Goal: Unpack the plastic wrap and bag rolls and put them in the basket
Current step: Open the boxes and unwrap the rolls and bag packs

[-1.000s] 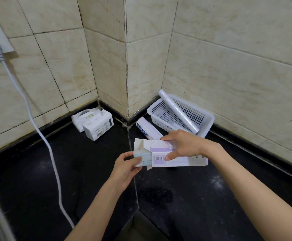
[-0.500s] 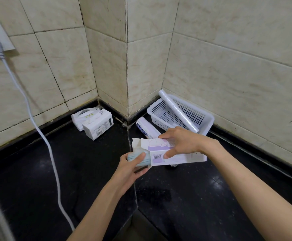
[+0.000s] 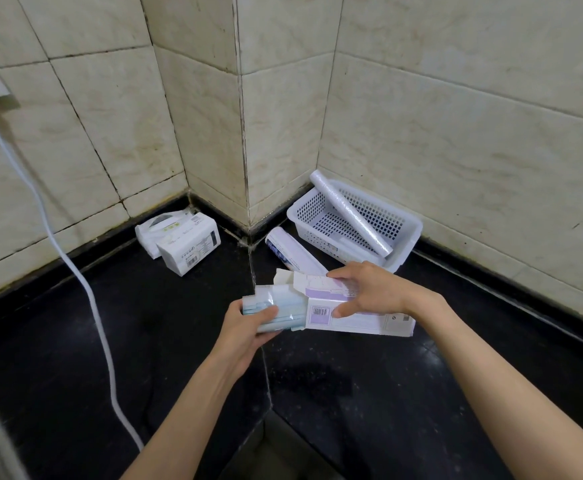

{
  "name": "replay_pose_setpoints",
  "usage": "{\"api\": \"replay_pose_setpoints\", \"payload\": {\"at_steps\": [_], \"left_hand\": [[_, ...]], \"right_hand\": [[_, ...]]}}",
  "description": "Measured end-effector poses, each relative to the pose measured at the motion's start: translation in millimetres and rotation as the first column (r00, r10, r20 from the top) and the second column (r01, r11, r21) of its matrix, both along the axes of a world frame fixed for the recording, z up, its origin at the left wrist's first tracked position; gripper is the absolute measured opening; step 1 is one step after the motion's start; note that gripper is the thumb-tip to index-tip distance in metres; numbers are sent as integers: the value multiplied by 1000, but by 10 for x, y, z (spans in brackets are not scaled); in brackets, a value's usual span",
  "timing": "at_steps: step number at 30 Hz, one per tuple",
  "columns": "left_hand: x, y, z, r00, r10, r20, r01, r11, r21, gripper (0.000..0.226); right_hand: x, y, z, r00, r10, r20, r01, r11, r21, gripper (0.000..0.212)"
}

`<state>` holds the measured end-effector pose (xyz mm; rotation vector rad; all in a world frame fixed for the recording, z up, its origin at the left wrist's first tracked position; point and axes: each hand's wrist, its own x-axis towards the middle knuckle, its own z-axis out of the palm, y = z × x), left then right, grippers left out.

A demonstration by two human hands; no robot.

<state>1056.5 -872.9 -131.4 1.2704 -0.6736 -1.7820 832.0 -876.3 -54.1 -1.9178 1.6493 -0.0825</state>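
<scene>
Since a second ago your left hand (image 3: 248, 323) has drawn the bag rolls (image 3: 276, 311) further out of the torn carton (image 3: 352, 311). Left is closed around the rolls' end; right hand (image 3: 366, 292) clamps the carton as counter-hold. Basket (image 3: 406, 245) sits just behind in the corner, one wrap roll (image 3: 349, 216) propped on its rim.

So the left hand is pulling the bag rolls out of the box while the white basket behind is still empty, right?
Not quite. The head view shows the white basket is not empty: a wrapped roll already lies slanted in it. The rest holds: the left hand draws the bag rolls from the box, which the right hand steadies.
</scene>
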Motion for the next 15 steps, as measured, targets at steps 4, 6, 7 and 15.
{"api": "replay_pose_setpoints", "payload": {"at_steps": [4, 6, 7, 15], "left_hand": [[5, -30, -55, 1000, -6, -11, 5, 1000, -9, 42], [-61, -50, -75, 1000, 0, -13, 0, 1000, 2, 45], [-107, -63, -79, 1000, 5, -13, -5, 1000, 7, 46], [-608, -205, -73, 998, -53, 24, 54, 998, -12, 44]], "right_hand": [[-213, 167, -151, 993, -99, 70, 101, 995, -22, 42], [-394, 257, -250, 979, -194, 68, 196, 980, -21, 47], [-500, 302, -303, 967, -252, 36, 253, 967, -19, 55], [-1303, 580, -834, 749, -659, -69, 652, 752, -100, 71]]}}
